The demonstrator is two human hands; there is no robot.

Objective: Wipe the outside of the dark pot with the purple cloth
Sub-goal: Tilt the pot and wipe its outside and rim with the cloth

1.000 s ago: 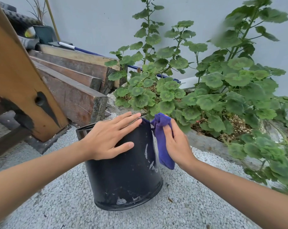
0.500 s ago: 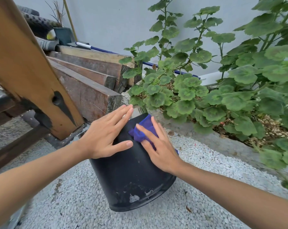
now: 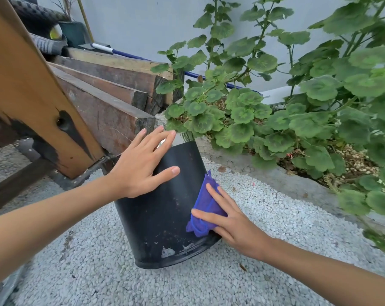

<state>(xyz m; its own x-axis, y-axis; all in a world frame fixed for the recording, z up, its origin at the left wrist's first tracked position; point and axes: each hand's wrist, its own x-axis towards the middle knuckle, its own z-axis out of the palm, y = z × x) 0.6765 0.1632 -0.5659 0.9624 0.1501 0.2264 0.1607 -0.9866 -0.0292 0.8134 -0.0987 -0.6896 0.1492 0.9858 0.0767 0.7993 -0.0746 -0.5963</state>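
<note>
The dark pot (image 3: pixel 162 219) stands tilted on the gravel, its rim leaning away from me, with pale scuffs near its base. My left hand (image 3: pixel 143 164) lies flat on its upper side near the rim, fingers spread. My right hand (image 3: pixel 233 221) presses the purple cloth (image 3: pixel 203 206) against the pot's lower right side, fingers flat over the bunched fabric. Part of the cloth is hidden under that hand.
White gravel (image 3: pixel 264 217) covers the ground around the pot. Stacked wooden beams (image 3: pixel 103 107) and a slanted wooden post (image 3: pixel 25 89) stand at the left. A concrete-edged bed of green leafy plants (image 3: pixel 297 120) runs along the right, close behind the pot.
My right hand has slid the purple cloth from the pot's rim down its right side toward the base. The left hand stayed near the rim. The view shifted slightly.
</note>
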